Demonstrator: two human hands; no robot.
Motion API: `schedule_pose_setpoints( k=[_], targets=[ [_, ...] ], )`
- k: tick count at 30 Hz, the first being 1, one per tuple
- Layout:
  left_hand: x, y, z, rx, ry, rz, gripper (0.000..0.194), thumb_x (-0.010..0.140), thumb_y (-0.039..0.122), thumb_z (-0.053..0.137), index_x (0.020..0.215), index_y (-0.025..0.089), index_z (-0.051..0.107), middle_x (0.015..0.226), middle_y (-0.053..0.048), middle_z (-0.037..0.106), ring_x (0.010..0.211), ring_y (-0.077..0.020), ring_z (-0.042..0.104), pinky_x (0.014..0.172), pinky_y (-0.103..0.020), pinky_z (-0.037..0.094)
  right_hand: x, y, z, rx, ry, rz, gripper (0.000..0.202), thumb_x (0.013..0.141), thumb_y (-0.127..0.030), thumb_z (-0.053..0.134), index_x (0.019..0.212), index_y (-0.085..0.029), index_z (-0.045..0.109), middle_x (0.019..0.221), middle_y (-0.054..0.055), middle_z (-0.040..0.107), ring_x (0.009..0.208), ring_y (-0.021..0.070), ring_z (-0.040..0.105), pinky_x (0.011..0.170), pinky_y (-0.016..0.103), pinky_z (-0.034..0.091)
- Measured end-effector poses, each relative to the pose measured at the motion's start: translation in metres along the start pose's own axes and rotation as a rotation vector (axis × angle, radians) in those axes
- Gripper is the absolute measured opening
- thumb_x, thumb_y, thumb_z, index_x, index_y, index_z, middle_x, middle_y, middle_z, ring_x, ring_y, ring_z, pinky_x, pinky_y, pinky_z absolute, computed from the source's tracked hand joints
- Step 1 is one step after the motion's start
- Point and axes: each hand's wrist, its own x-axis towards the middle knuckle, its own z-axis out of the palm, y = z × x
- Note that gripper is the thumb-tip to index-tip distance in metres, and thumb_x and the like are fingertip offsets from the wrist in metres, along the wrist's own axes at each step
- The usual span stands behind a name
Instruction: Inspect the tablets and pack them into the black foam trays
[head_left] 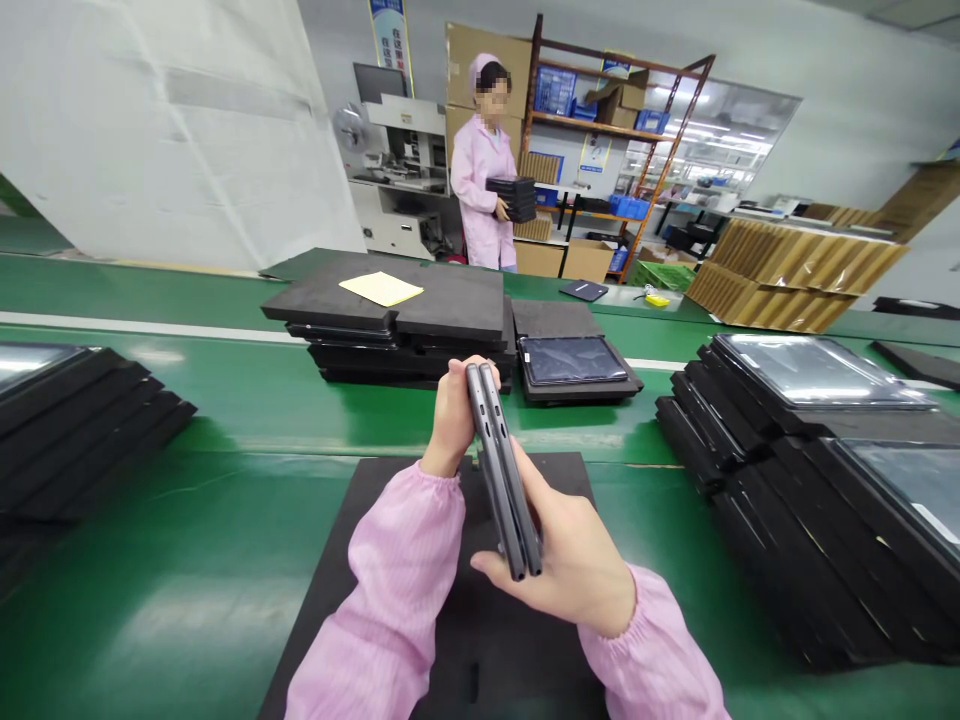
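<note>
Head view: my left hand [452, 420] grips the far ends of two slim dark-grey tablets [504, 470] held edge-up, back to back, above the black foam mat [390, 500]; my right hand [574, 560] cradles the near ends. I judge an edge inspection; next needs a steady turn.

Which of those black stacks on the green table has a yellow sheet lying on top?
The wide stack of black trays straight ahead, beyond the two hands: the yellow paper lies on its top. The stacks at far left and right carry none.
</note>
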Motion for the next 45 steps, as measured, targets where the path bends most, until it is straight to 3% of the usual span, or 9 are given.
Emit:
schedule_pose_setpoints(
  k=[5,11,15,19,27,35,40,45],
  targets=[
    [0.0,0.001,0.001,-0.005,0.008,-0.022,0.078,0.066,0.098,0.041,0.056,0.022,0.054,0.053,0.0,0.049,0.05,-0.0137,0.043,0.049,-0.028,0.038,0.001,0.0,-0.004,-0.012,-0.011,0.029,0.095,0.084,-0.044,0.07,0.161,-0.014,0.023,0.089,0.006,0.079,0.057,0.0248,0.072,0.058,0.034,0.059],
    [-0.003,0.0,0.002,0.002,-0.023,-0.014,0.078,0.068,0.098,0.04,0.056,0.022,0.053,0.054,0.0,0.049,0.05,-0.0142,0.043,0.048,-0.029,0.038,-0.001,-0.009,-0.014,0.072,-0.087,0.123,0.106,0.074,-0.054,0.076,0.159,-0.01,0.031,0.063,-0.005,0.065,0.046,0.0189,0.06,0.05,0.029,0.051],
    [-0.004,0.0,0.005,0.017,-0.06,0.015,0.078,0.07,0.097,0.039,0.055,0.022,0.052,0.053,0.0,0.047,0.05,-0.0138,0.041,0.047,-0.028,0.035,-0.005,-0.016,-0.026,0.157,-0.131,0.171,0.106,0.072,-0.054,0.076,0.159,-0.012,0.032,0.064,-0.006,0.059,0.047,0.0161,0.055,0.046,0.026,0.045],
    [-0.008,0.002,0.009,0.022,-0.092,0.023,0.079,0.069,0.097,0.038,0.054,0.021,0.052,0.052,0.0,0.047,0.049,-0.0137,0.041,0.046,-0.028,0.035,-0.011,-0.017,-0.034,0.25,-0.147,0.164,0.095,0.078,-0.045,0.069,0.158,-0.009,0.033,0.066,-0.005,0.059,0.051,0.0158,0.057,0.051,0.026,0.049],
    [-0.012,0.006,0.014,0.082,-0.113,0.044,0.079,0.072,0.096,0.034,0.054,0.022,0.051,0.05,0.0,0.049,0.046,-0.0136,0.042,0.046,-0.028,0.036,-0.014,-0.015,-0.039,0.212,-0.096,0.088,0.073,0.085,-0.029,0.051,0.153,-0.005,0.043,0.062,-0.002,0.063,0.051,0.017,0.062,0.053,0.027,0.052],
    [-0.015,0.005,0.015,0.103,-0.14,0.067,0.075,0.077,0.092,0.038,0.062,0.021,0.056,0.053,0.002,0.05,0.052,-0.0141,0.046,0.057,-0.029,0.043,-0.013,-0.013,-0.049,0.156,-0.017,0.049,0.065,0.086,-0.023,0.042,0.15,-0.017,0.052,0.062,-0.003,0.066,0.05,0.019,0.065,0.05,0.028,0.052],
    [-0.017,0.005,0.018,0.118,-0.185,0.083,0.075,0.078,0.091,0.038,0.064,0.02,0.059,0.057,-0.001,0.058,0.057,-0.0174,0.056,0.06,-0.031,0.047,-0.012,-0.009,-0.051,0.15,0.142,0.054,0.044,0.09,-0.02,0.047,0.125,-0.022,0.074,0.058,-0.003,0.067,0.047,0.0171,0.064,0.052,0.026,0.056],
    [-0.022,0.009,0.022,0.141,-0.224,0.074,0.075,0.079,0.09,0.037,0.066,0.021,0.063,0.061,-0.004,0.063,0.07,-0.0221,0.064,0.062,-0.031,0.048,-0.013,-0.01,-0.052,0.11,0.224,0.042,0.034,0.083,-0.019,0.056,0.11,-0.017,0.076,0.054,-0.004,0.065,0.043,0.0148,0.061,0.049,0.023,0.055]
  ],
)
